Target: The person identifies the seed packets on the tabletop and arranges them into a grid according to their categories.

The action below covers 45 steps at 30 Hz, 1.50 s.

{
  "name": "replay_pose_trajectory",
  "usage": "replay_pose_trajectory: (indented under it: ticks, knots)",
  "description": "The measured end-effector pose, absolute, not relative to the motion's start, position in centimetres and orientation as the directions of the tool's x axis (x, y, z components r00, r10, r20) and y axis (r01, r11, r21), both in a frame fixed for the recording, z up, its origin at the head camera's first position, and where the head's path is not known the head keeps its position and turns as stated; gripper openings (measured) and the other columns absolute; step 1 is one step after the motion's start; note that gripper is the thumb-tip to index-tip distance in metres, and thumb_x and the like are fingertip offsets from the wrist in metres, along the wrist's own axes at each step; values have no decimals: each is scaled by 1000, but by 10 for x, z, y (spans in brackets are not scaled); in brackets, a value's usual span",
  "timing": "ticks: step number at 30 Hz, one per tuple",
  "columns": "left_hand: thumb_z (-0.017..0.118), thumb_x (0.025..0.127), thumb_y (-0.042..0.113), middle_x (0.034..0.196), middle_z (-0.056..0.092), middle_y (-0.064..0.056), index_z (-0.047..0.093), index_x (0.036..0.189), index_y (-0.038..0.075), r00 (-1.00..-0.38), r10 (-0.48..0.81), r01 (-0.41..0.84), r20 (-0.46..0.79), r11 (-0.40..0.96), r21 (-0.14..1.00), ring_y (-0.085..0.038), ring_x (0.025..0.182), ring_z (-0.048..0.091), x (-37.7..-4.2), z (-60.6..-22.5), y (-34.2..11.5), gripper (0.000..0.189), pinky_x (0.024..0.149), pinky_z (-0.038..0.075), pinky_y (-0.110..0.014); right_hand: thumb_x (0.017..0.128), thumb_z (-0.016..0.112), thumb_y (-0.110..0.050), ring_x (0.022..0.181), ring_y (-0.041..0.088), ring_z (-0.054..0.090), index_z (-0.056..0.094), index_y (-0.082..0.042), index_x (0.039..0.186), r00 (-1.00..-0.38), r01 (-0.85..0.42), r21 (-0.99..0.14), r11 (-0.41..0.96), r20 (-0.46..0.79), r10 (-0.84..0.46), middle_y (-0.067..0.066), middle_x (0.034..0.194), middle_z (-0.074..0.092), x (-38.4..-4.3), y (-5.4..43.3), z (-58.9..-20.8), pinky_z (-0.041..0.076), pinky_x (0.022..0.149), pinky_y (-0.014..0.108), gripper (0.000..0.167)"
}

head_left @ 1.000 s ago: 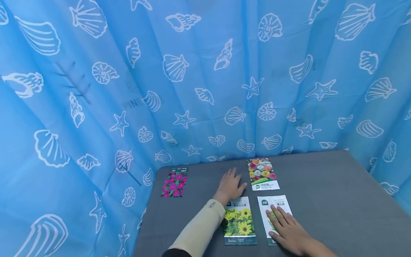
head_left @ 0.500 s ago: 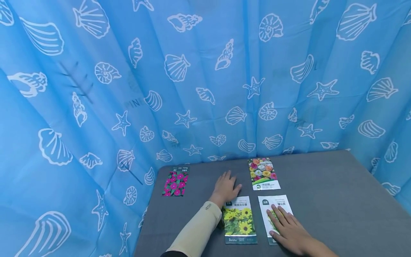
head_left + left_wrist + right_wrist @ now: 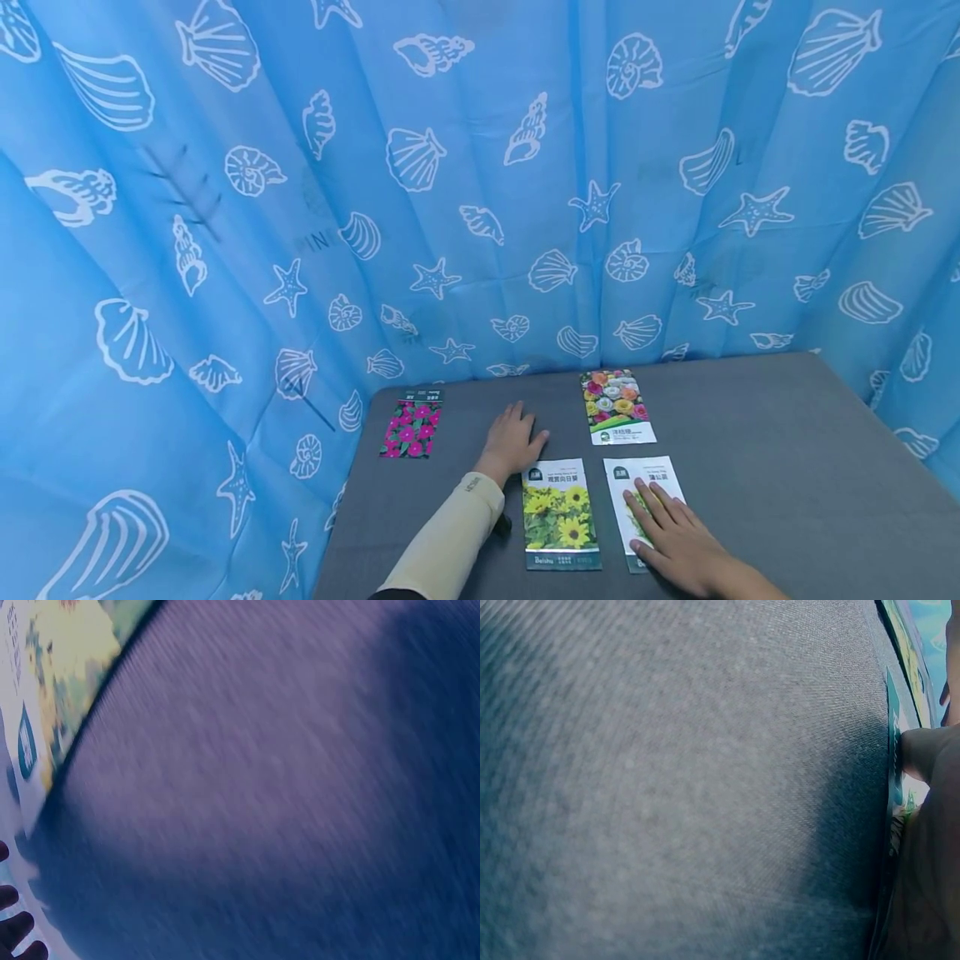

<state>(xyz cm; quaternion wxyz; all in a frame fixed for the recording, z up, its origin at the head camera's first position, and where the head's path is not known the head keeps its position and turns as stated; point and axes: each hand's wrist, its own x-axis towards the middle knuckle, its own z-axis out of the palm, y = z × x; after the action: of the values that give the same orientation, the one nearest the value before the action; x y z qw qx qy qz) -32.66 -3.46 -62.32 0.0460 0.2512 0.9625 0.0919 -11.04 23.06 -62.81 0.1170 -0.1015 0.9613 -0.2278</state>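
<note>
Left hand (image 3: 512, 442) shifted left, yellow-flower packet (image 3: 561, 517) uncovered.

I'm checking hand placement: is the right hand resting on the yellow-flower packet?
No, the right hand lies on the white packet beside the yellow-flower packet.

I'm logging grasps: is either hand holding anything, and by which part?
Nothing is held: the right hand rests flat on the white-topped packet; the left hand is near the yellow-flower packet.
</note>
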Motion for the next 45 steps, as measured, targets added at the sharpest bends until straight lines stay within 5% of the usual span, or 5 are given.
replay_pose_trajectory:
  ticks: [11,45]
  knots:
    - [45,112,51,169,41,-16,56,155,14,-880,473,464,-51,877,124,-35,158,39,-327,-619,-52,58,127,36,-52,106,54,-57,160,51,20,37,-9,165,-954,-136,-470,872,-174,-243,22,175,26,-110,233,-627,15,123,76,79]
    - [50,111,49,167,44,-18,53,156,13,-898,438,429,-44,893,136,-37,155,43,-321,-622,-77,57,121,42,-57,105,54,-58,160,51,21,38,-7,165,-953,-141,-466,873,-175,-247,23,174,28,-110,230,-627,17,123,77,80]
